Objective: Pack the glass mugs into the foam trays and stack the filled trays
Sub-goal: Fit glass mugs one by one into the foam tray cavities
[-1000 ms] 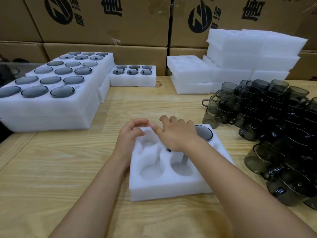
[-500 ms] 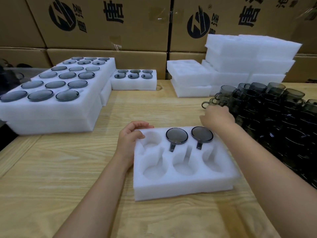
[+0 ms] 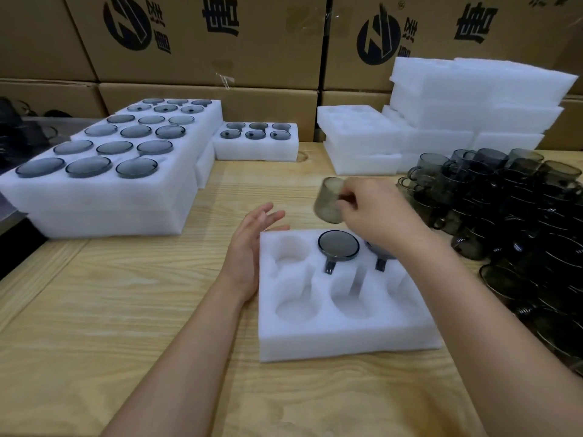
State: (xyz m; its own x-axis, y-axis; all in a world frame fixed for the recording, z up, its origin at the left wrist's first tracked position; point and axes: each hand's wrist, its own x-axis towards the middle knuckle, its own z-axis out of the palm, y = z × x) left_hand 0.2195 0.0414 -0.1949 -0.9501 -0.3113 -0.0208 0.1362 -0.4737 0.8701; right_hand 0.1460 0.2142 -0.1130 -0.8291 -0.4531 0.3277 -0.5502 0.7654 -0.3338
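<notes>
Light wooden table (image 3: 126, 310); stacked brown cardboard boxes (image 3: 195, 36) with black print behind it.

right hand (image 3: 375, 212) holds mug (image 3: 329, 200) above foam tray (image 3: 340, 339) | left hand (image 3: 249, 247) open beside tray

- Near-left table (image 3: 126, 310): bare wood, open lane up to foam tray (image 3: 347, 339).
- The left hand (image 3: 249, 250) stands just beside tray's far-left edge, blocks that side.
- Far-left pocket and near row open from above; two seated mugs (image 3: 338, 244) fill the rest.
- The right hand (image 3: 375, 212) holding mug (image 3: 328, 200) hangs over far edge; forearm crosses tray's right side.
- A loose mug pile (image 3: 504, 216) crowds right.
- A filled tray stack (image 3: 104, 203) walls far left.
</notes>
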